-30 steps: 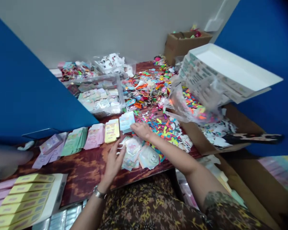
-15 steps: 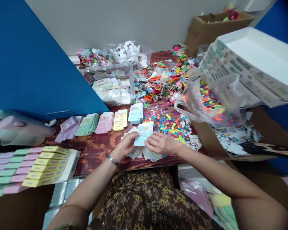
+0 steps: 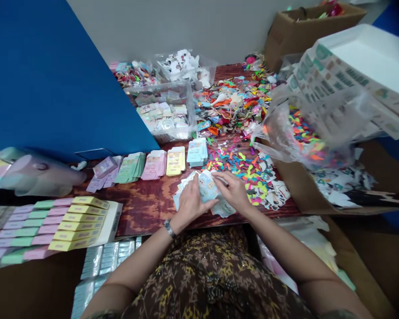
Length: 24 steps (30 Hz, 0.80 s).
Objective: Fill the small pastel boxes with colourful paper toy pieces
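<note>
A light blue printed flat carton [image 3: 208,185] is between my two hands, above loose clear-and-pale packets [image 3: 223,208] on the table. My left hand [image 3: 192,200], with a metal watch at the wrist, curves round its left side; the fingers lie along the left edge and the thumb reaches under the lower edge. At the upper right edge, my right hand [image 3: 233,190] pinches it with bent fingers. Just beyond stands a stack of light blue cartons [image 3: 197,152]. Yellow [image 3: 175,160], pink [image 3: 153,164], green [image 3: 130,167] and purple [image 3: 104,170] stacks continue leftward.
Rows of filled small boxes [image 3: 78,226] lie at left. Colourful small pieces [image 3: 249,177] spread right of my hands. Behind are a clear plastic bin [image 3: 191,106] and heaped trinkets [image 3: 226,106]. A plastic bag [image 3: 279,119], a tilted white box [image 3: 369,53] and a blue panel [image 3: 69,88] flank the table.
The view has shifted, moving the scene rightward. My left hand has turned from holding the carton's side to curving over it, and my right hand has risen to its upper edge.
</note>
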{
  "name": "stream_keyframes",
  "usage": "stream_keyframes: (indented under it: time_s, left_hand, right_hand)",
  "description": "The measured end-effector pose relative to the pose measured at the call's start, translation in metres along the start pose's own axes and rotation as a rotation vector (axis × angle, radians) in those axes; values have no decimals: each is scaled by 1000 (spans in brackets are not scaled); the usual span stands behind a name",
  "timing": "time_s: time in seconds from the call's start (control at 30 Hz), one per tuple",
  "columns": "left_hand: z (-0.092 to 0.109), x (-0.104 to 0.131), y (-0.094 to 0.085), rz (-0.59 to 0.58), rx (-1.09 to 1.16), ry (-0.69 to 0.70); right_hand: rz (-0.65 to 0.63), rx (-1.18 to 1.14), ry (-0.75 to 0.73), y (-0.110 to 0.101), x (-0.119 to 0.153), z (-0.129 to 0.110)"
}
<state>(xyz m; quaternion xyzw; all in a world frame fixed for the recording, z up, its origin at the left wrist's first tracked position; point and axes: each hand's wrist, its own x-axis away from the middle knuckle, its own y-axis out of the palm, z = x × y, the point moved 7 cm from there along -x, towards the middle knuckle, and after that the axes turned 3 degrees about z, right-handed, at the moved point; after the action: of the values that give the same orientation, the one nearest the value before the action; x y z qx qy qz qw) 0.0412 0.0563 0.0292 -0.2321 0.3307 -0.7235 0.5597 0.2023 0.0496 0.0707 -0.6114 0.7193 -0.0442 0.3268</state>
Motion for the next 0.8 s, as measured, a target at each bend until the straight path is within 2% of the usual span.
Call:
stream_keyframes:
  time_s: [0.07, 0.13, 0.3, 0.4, 0.47, 0.5, 0.57, 0.67, 0.73, 0.8]
  left_hand:
    - [3, 1, -5, 52, -93, 52]
    - [3, 1, -9, 77, -94, 85]
    - [-10, 1, -12, 71, 173, 31]
    - [-10, 2, -13, 39, 141, 48]
    - [-6, 1, -15, 23, 73, 83]
    - [-5, 0, -18, 29, 60, 91]
    - [-6, -2, -24, 48, 41, 89]
    - [-10, -4, -30, 82, 19, 73]
    - [-12, -3, -30, 96, 10, 79]
    - [-14, 0, -29, 115, 0, 100]
  right_hand:
    - [15, -8, -22, 3, 2, -12]
    - [-18, 9, -58, 6, 2, -20]
    - [-100, 155, -135, 17, 5, -22]
    - [-242, 163, -133, 26, 8, -21]
    - [-331, 124, -141, 18, 1, -18]
    - [-327, 120, -144, 6, -8, -13]
    - [-180, 189, -115, -42, -39, 7]
    - [217, 503, 71, -148, -91, 59]
    - [294, 694, 158, -200, -119, 94]
    - [270, 722, 158, -226, -139, 123]
